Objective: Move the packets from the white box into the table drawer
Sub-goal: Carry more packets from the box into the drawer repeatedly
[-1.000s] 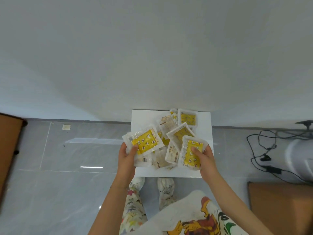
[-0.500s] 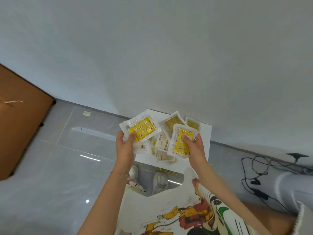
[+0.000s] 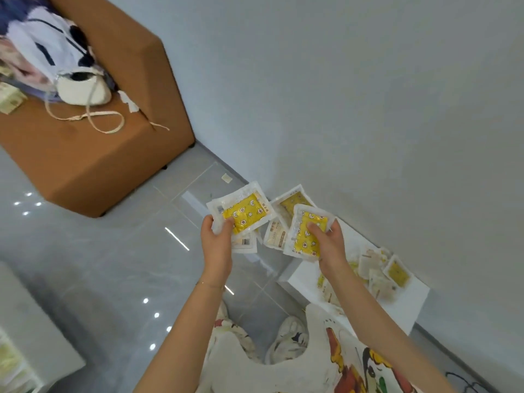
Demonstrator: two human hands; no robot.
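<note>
Yellow packets (image 3: 241, 215) | our left hand (image 3: 217, 236) grips one bundle, right hand (image 3: 329, 242) another | white box (image 3: 402, 310) lies rightward | drawer unseen

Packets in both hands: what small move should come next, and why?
Probably carry them toward the drawer, which is out of view. The left hand and right hand each grip yellow packets, lifted out of the white box; loose packets lie in it.
</note>
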